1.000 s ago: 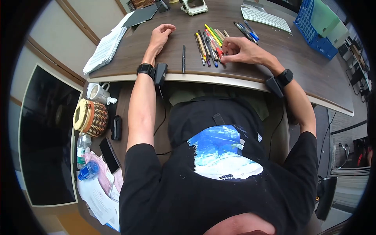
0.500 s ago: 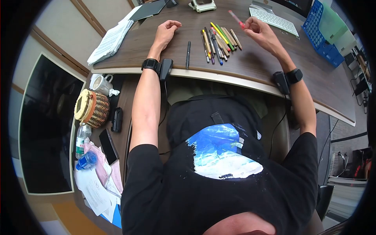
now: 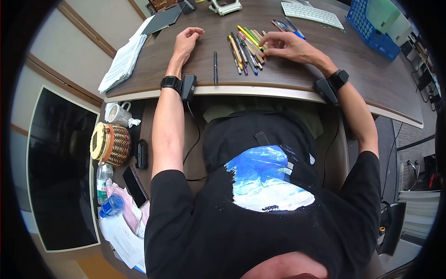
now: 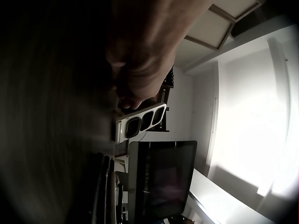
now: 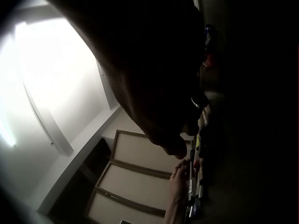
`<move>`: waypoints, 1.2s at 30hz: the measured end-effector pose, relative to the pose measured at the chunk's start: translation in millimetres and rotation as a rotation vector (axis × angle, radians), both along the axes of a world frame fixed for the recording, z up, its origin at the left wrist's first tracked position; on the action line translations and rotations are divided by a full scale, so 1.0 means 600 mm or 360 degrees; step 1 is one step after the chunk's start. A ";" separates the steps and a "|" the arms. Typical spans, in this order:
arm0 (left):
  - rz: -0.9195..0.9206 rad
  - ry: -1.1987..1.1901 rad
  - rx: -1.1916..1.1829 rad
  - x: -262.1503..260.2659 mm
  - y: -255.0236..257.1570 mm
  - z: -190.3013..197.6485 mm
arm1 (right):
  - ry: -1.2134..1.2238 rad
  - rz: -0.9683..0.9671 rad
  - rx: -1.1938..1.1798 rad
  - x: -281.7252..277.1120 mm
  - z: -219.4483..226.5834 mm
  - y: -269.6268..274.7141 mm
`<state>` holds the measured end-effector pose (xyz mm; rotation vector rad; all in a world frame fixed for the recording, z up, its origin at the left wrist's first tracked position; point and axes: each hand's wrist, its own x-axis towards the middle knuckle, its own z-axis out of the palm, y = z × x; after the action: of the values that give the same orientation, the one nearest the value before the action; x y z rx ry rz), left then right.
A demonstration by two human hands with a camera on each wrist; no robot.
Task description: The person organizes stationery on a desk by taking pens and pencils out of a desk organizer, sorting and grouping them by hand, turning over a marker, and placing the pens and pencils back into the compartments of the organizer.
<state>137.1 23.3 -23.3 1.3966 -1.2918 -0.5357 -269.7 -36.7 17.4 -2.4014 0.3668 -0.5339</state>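
Note:
My right hand point(image 3: 291, 47) is at the right edge of a loose bundle of pencils and pens point(image 3: 244, 53), its bent fingers and thumb apart over the nearest ones. Some pencils there are bare wood, others yellow, green or dark. In the right wrist view the hand point(image 5: 154, 93) is dark, with fingertips close above the bundle. On the desk left of the bundle rests my left hand point(image 3: 186, 43), loosely curled and holding nothing. Between it and the bundle lies a single black pen point(image 3: 215, 67). Partly behind my right hand is a small group of pens point(image 3: 297, 33), some blue.
A white keyboard point(image 3: 313, 15) and a blue file rack point(image 3: 371, 37) stand to the far right. At the back is a white hole-punch-like device point(image 3: 226, 6). Stacked papers point(image 3: 124, 60) lie at left. The desk's front edge point(image 3: 260, 92) runs below both wrists.
My right hand lifted a red pen from the bundle and carried it to the upper right. Now it is back at the bundle without that pen. The left hand stayed in place.

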 end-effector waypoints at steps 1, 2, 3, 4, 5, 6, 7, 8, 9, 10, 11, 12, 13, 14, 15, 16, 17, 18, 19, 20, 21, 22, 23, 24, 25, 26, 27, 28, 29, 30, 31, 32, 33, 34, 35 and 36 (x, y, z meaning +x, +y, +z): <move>0.0002 0.0006 -0.0019 0.001 -0.002 -0.001 | -0.0003 0.0050 0.0020 0.003 -0.006 0.006; 0.0005 0.0013 -0.0040 0.000 -0.003 -0.002 | 0.0109 0.0034 -0.0033 0.005 0.000 0.013; 0.0003 0.0025 -0.0049 0.000 -0.004 -0.004 | 0.0057 0.0084 -0.0125 0.008 -0.002 0.013; 0.0006 -0.0005 -0.0042 0.000 -0.004 -0.004 | 0.0004 0.0139 -0.0219 0.011 -0.006 0.011; 0.0012 -0.0033 -0.0038 0.000 -0.003 -0.002 | 0.0016 0.0146 -0.0232 0.011 -0.004 0.008; 0.0022 -0.0022 -0.0051 -0.001 -0.003 -0.001 | 0.0093 0.0092 -0.0272 0.010 -0.003 0.006; 0.0014 -0.0037 -0.0053 -0.002 -0.002 -0.001 | 0.0167 0.0040 -0.0311 0.009 -0.001 0.003; 0.0008 -0.0052 -0.0051 -0.003 0.000 -0.002 | 0.0177 0.0056 -0.0318 0.009 0.004 0.010; 0.0023 -0.0043 -0.0054 -0.003 0.002 -0.002 | 0.0175 0.0018 -0.0293 0.007 0.009 0.020; 0.0020 -0.0044 -0.0045 -0.004 0.003 -0.002 | 0.0171 -0.0022 -0.0266 0.006 0.012 0.025; 0.0014 -0.0047 -0.0035 -0.007 0.004 0.001 | 0.0140 -0.0015 -0.0322 0.005 0.011 0.022; 0.0021 -0.0045 -0.0037 -0.009 0.007 0.003 | 0.0142 -0.0008 -0.0324 0.006 0.009 0.021; 0.0018 -0.0046 -0.0008 -0.011 0.011 0.005 | 0.0066 -0.0027 -0.0287 0.005 0.007 0.021; 0.0012 -0.0050 0.0022 -0.011 0.012 0.005 | -0.0013 -0.0047 -0.0249 0.004 0.006 0.021; 0.0012 -0.0057 0.0023 -0.012 0.012 0.007 | -0.0019 -0.0048 -0.0248 0.002 0.007 0.018; 0.0009 -0.0068 0.0013 -0.013 0.013 0.007 | -0.0123 -0.0112 -0.0173 0.000 0.009 0.013; 0.0006 -0.0080 0.0005 -0.013 0.014 0.006 | -0.0229 -0.0177 -0.0095 -0.002 0.011 0.007; 0.0005 -0.0091 0.0011 -0.013 0.015 0.005 | -0.0383 -0.0252 -0.0045 -0.005 0.014 0.000; 0.0006 -0.0086 0.0005 -0.013 0.014 0.005 | -0.0445 -0.0376 -0.0110 -0.010 0.011 -0.018; 0.0007 -0.0080 -0.0001 -0.013 0.013 0.006 | -0.0507 -0.0501 -0.0176 -0.017 0.007 -0.040; 0.0001 -0.0094 0.0006 -0.012 0.013 0.007 | -0.0625 -0.0543 -0.0149 -0.022 0.006 -0.054; 0.0003 -0.0105 0.0006 -0.012 0.013 0.007 | -0.0636 -0.0554 -0.0139 -0.031 0.002 -0.064; 0.0004 -0.0115 0.0005 -0.012 0.013 0.005 | -0.0626 -0.0658 -0.0271 -0.040 0.004 -0.070; -0.0007 -0.0126 0.0003 -0.013 0.013 0.005 | -0.0615 -0.0761 -0.0409 -0.047 0.007 -0.076; 0.0005 -0.0117 -0.0029 -0.013 0.013 0.005 | -0.0602 -0.0767 -0.0371 -0.050 0.005 -0.082; 0.0016 -0.0108 -0.0061 -0.012 0.012 0.004 | -0.0614 -0.0781 -0.0374 -0.052 0.004 -0.084; 0.0002 -0.0120 -0.0062 -0.012 0.010 0.002 | -0.0563 -0.0795 -0.0423 -0.052 0.002 -0.087; 0.0007 -0.0101 -0.0060 -0.010 0.008 0.000 | -0.0510 -0.0807 -0.0472 -0.053 0.000 -0.090; 0.0014 -0.0081 -0.0058 -0.010 0.007 0.001 | -0.0531 -0.0822 -0.0482 -0.051 0.001 -0.088; 0.0005 -0.0089 -0.0054 -0.009 0.005 0.001 | -0.0536 -0.0833 -0.0477 -0.053 0.003 -0.086; 0.0010 -0.0082 -0.0056 -0.009 0.004 0.000 | -0.0453 -0.0848 -0.0460 -0.057 0.006 -0.085; 0.0015 -0.0075 -0.0060 -0.009 0.005 -0.001 | -0.0369 -0.0861 -0.0442 -0.058 0.007 -0.082; 0.0007 -0.0082 -0.0058 -0.010 0.006 -0.002 | -0.0375 -0.0871 -0.0439 -0.059 0.005 -0.078; 0.0009 -0.0078 -0.0060 -0.010 0.006 -0.001 | -0.0256 -0.0793 -0.0338 -0.059 0.004 -0.074; 0.0012 -0.0075 -0.0068 -0.010 0.004 -0.001 | -0.0141 -0.0714 -0.0244 -0.061 0.004 -0.071; 0.0003 -0.0082 -0.0076 -0.007 0.004 -0.002 | -0.0149 -0.0723 -0.0250 -0.061 0.003 -0.068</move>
<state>133.0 25.9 -24.3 1.3799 -1.3361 -0.4672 -306.3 -77.7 19.4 -2.4332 0.8670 -0.9012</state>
